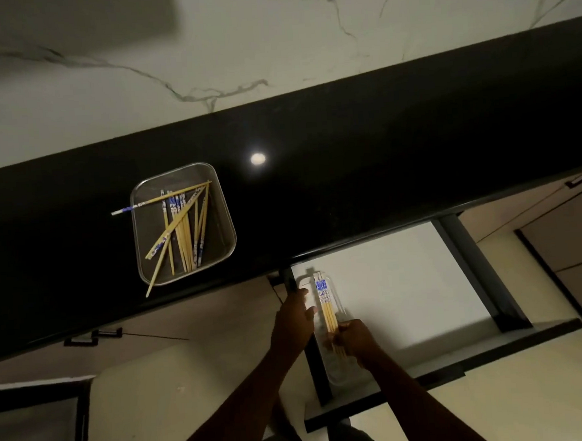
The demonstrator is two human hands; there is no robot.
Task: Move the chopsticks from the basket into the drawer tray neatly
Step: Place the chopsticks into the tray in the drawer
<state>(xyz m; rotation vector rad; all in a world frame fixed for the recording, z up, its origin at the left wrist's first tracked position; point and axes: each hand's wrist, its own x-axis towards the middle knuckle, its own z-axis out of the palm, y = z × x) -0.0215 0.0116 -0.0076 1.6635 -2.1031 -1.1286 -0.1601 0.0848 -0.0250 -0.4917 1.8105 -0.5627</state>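
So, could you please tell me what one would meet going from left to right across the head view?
Clear square basket of loose blue-patterned bamboo chopsticks on the black counter → left hand at the drawer's left edge → neat bundle of chopsticks in the clear narrow tray → right hand holding the bundle's near end → pale open drawer floor.

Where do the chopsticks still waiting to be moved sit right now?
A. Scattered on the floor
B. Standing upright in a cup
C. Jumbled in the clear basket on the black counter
C: a crisscrossed pile of chopsticks lies in the clear basket on the black counter.
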